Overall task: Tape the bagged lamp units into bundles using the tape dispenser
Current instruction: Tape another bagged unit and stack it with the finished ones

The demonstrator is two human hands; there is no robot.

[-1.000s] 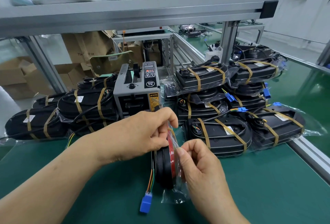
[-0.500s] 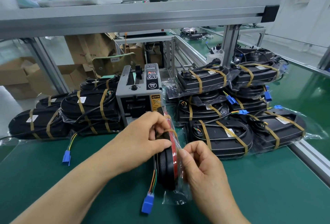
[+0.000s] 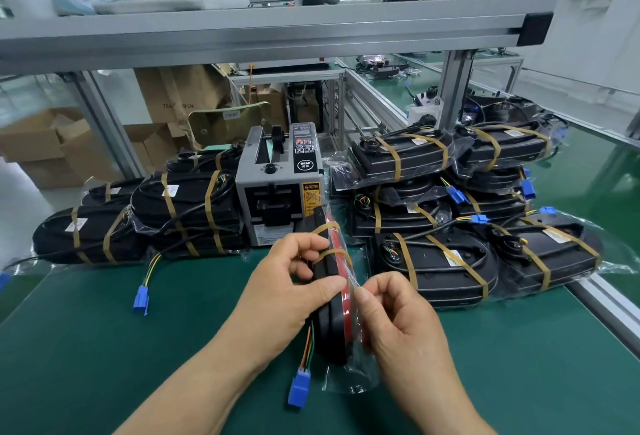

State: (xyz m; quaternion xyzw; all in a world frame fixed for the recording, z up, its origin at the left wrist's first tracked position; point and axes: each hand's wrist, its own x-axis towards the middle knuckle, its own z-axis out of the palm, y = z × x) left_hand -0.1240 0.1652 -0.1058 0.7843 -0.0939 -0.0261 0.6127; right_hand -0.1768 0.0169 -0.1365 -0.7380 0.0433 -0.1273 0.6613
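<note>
Mid-frame, my left hand (image 3: 294,282) grips the bagged lamp units (image 3: 334,316); my right hand (image 3: 394,320) pinches the bag (image 3: 351,379). A second tape strip (image 3: 334,251) seems newly on, so this bundle looks nearly done.

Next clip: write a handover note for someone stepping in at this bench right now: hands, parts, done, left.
Left hand grips the bagged lamp units, stood on edge on the green mat.
Right hand pinches the bag at their right side.
Tape dispenser stands just behind, taped bundles piled either side.
Done: two tape strips cross the upper end.
Left: probably smooth the strips, tape the lower end, stack.
</note>
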